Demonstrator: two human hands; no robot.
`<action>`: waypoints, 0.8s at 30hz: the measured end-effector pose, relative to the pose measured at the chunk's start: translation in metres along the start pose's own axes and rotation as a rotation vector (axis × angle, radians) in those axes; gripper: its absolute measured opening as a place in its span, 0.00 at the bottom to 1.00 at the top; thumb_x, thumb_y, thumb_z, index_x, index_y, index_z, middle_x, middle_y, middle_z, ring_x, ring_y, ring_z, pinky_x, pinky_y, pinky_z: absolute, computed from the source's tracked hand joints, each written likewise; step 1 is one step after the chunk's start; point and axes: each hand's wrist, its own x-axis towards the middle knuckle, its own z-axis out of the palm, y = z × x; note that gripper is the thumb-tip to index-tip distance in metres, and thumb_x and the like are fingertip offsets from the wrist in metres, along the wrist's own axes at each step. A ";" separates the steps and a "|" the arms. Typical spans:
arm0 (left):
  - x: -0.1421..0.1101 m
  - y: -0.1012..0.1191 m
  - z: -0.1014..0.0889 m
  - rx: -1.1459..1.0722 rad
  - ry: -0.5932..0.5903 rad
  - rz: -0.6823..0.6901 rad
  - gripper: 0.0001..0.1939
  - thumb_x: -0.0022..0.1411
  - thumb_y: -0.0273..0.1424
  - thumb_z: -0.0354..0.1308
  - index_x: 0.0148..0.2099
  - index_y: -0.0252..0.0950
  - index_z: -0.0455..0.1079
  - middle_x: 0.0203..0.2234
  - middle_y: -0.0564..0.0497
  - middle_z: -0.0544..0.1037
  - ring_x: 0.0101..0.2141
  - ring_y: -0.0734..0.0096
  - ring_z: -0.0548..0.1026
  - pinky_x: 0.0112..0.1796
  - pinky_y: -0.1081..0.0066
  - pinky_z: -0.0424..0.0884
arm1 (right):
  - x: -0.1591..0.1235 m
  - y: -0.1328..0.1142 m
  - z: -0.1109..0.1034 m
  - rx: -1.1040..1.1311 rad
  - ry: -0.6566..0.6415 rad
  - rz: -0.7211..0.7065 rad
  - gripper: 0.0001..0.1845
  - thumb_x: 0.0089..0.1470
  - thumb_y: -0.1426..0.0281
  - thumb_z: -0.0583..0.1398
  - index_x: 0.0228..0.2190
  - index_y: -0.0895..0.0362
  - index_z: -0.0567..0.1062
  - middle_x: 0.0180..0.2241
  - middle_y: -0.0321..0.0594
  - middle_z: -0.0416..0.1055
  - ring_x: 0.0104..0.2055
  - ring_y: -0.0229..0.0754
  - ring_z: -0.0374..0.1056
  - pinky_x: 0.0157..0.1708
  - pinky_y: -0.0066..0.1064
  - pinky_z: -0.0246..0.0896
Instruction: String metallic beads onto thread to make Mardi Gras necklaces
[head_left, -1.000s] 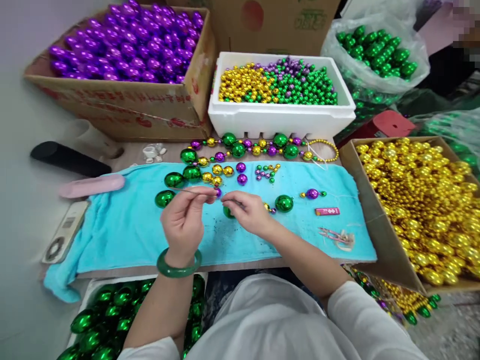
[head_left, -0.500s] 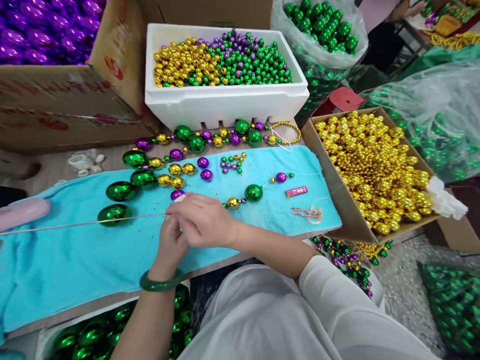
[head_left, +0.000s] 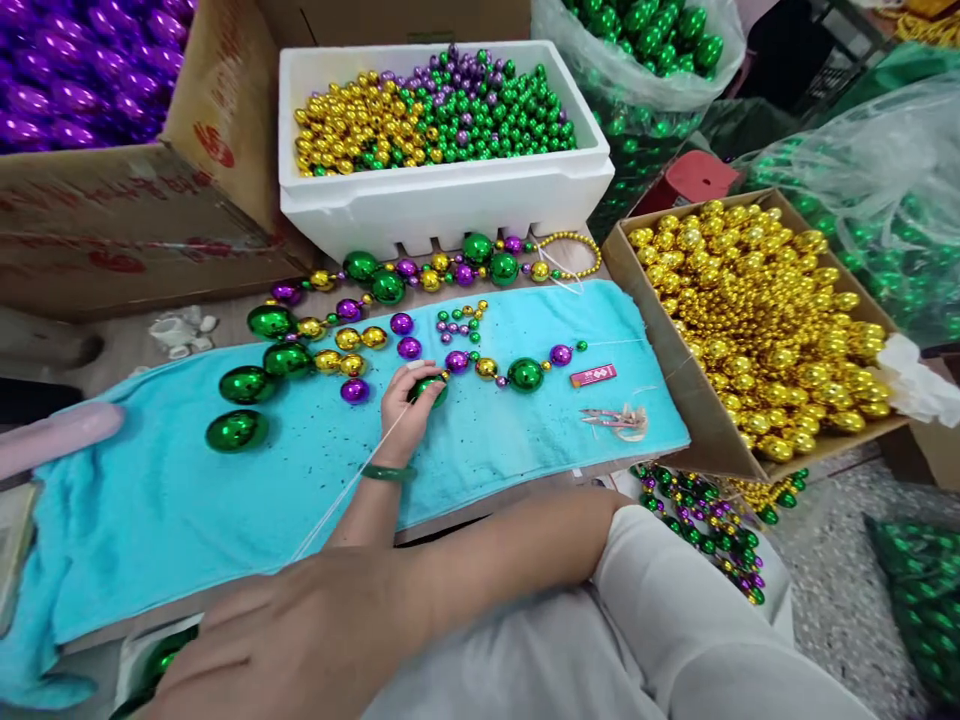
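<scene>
My left hand [head_left: 401, 405], with a green bangle at the wrist, is stretched out over the turquoise towel [head_left: 187, 500], its fingers closed on a green bead [head_left: 433, 388]. That bead ends a short strand of purple, gold and green beads [head_left: 517, 372] lying to its right. A thin thread [head_left: 345, 490] runs taut from the bead back to my right hand [head_left: 300, 640]. That hand is close to the camera at the lower left, blurred, its fingers curled where the thread ends.
Behind the towel are a white foam box [head_left: 450, 200] of small mixed beads and a purple-ball carton [head_left: 112, 220]. A carton of gold beads [head_left: 660, 350] stands right. Loose green balls [head_left: 236, 430], a longer strand [head_left: 420, 275], snips [head_left: 615, 420] and a red packet [head_left: 592, 376] lie around.
My right hand has drawn the thread back toward my body and to the left. My left hand has moved forward onto the green bead, and the short strand now lies straighter.
</scene>
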 end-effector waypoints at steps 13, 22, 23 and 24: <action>-0.012 -0.014 -0.070 0.525 -0.228 0.035 0.26 0.58 0.38 0.61 0.58 0.38 0.67 0.53 0.43 0.72 0.54 0.55 0.71 0.55 0.56 0.68 | -0.112 0.067 -0.016 0.627 0.762 0.525 0.06 0.62 0.67 0.56 0.36 0.56 0.71 0.25 0.34 0.70 0.25 0.33 0.65 0.27 0.25 0.63; 0.018 0.017 -0.087 0.711 0.002 0.155 0.15 0.66 0.30 0.50 0.50 0.37 0.74 0.44 0.44 0.77 0.47 0.60 0.74 0.51 0.59 0.70 | -0.166 0.094 -0.014 0.701 1.050 0.712 0.08 0.59 0.64 0.60 0.33 0.56 0.69 0.22 0.34 0.69 0.23 0.34 0.63 0.21 0.25 0.60; 0.025 0.022 -0.081 0.726 0.001 0.180 0.14 0.66 0.30 0.51 0.49 0.37 0.74 0.44 0.44 0.78 0.47 0.60 0.74 0.50 0.59 0.70 | -0.164 0.095 -0.014 0.699 1.049 0.698 0.07 0.59 0.65 0.60 0.33 0.56 0.70 0.22 0.34 0.69 0.23 0.34 0.63 0.22 0.25 0.60; 0.033 0.026 -0.073 0.741 -0.021 0.209 0.14 0.66 0.29 0.51 0.49 0.36 0.74 0.43 0.44 0.78 0.46 0.60 0.73 0.50 0.60 0.70 | -0.162 0.096 -0.014 0.693 1.044 0.680 0.07 0.59 0.65 0.60 0.33 0.56 0.70 0.22 0.34 0.70 0.24 0.34 0.63 0.22 0.25 0.60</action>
